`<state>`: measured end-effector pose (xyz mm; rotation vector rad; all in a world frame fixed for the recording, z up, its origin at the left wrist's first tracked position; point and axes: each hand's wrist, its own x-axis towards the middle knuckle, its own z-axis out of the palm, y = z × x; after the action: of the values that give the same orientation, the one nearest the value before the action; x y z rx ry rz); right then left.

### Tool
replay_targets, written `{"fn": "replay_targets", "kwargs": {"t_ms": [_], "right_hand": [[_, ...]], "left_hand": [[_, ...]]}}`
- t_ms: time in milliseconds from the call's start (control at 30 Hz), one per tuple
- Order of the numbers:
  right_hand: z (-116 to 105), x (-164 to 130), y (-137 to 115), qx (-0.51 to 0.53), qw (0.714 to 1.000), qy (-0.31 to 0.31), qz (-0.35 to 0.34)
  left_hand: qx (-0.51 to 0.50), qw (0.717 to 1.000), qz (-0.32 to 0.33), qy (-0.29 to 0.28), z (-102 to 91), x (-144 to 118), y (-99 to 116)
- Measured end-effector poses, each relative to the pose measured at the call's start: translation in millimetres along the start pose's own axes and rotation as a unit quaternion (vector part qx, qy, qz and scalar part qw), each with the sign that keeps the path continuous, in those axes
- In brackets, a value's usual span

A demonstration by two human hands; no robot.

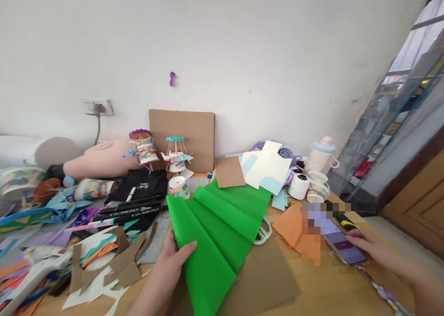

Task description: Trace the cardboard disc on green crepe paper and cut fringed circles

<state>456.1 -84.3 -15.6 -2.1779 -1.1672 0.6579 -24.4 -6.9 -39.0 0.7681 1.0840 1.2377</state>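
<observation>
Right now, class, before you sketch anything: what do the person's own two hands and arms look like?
The left hand and right hand are bare and ungloved. No sleeve, ring, watch or marking shows on them or the visible forearms.

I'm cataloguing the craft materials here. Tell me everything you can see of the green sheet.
The green sheet is bright, evenly coloured and looks like thin paper. Creases run across it in shallow pleats. Its left part is raised, held by the left hand, thumb on top. A brown card overlaps its far edge; it partly hides a pale looped handle at its right.
</observation>
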Motion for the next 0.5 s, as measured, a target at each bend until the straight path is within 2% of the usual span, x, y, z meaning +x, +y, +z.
{"fn": "replay_targets", "kwargs": {"t_ms": [133, 200, 333, 400, 500], "right_hand": [[9.2, 5.7, 10.4, -0.030, 0.999, 0.011, 0.015], [18.1, 5.2, 11.3, -0.035, 0.999, 0.028, 0.002], [35.1, 1.5, 4.6, -0.106, 0.991, 0.059, -0.055], [39.8, -1.3, -1.3, -0.130, 0.987, 0.070, -0.055], [41.6, -7.1, -9.0, -0.108, 0.990, 0.079, -0.052]], "left_hand": [[-0.004, 1.000, -0.001, 0.000, 0.3, 0.6, -0.5], [-0.008, 1.000, -0.003, 0.002, 0.6, 0.9, -1.0], [-0.007, 1.000, -0.001, 0.004, 0.7, 0.7, -1.6], [-0.006, 1.000, 0.001, 0.009, 0.7, 0.7, -1.6], [-0.010, 1.000, 0.003, 0.010, 1.2, 1.2, -1.1]]}}
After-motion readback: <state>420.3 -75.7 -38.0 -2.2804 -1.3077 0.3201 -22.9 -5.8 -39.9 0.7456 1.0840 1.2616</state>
